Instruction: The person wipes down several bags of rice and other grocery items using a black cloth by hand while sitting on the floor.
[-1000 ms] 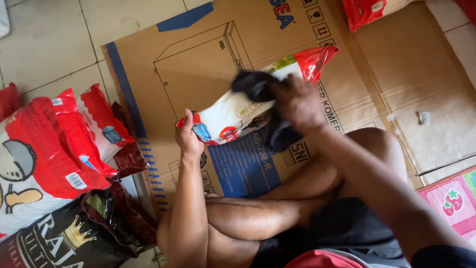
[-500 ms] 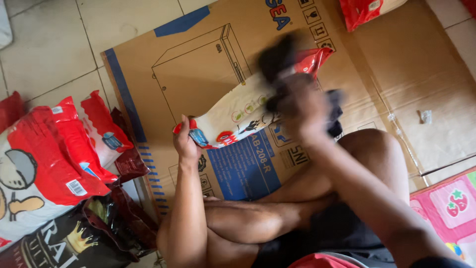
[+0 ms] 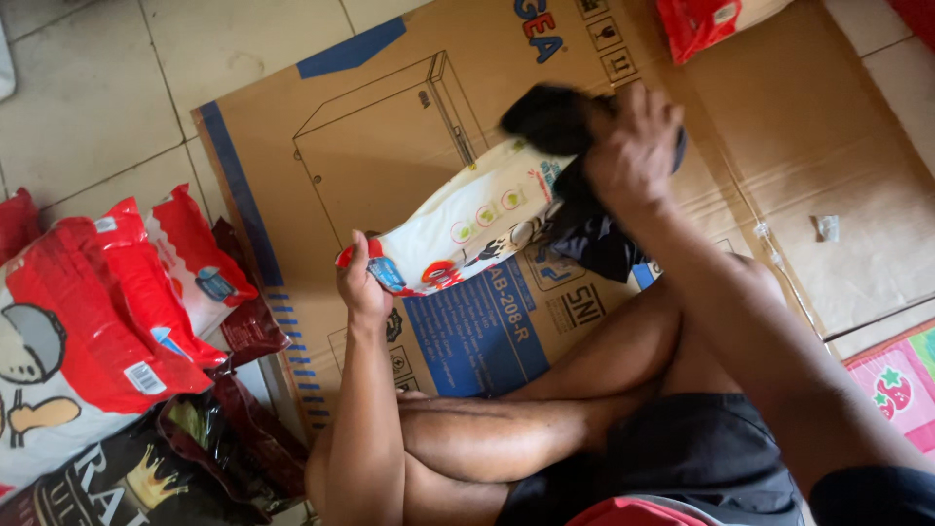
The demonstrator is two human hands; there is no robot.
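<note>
left hand [image 3: 362,282] pinches white bag [image 3: 466,226] at 7 o'clock; right hand [image 3: 631,156] clenches dark cloth [image 3: 584,229], probably; one-corner grip could slip.

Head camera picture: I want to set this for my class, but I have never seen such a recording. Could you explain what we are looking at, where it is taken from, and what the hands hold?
There is no machine here. A person sits on the floor with legs folded, and a camera worn on their head looks down at their own two bare hands.

The left hand grips the lower end of a white printed plastic bag with red ends. The right hand presses a dark crumpled cloth against the bag's upper end.

Beneath lies a flattened brown cardboard box with blue printing on a pale tiled floor. At the left sits a pile of red and white plastic sacks with dark glossy bags below them.
</note>
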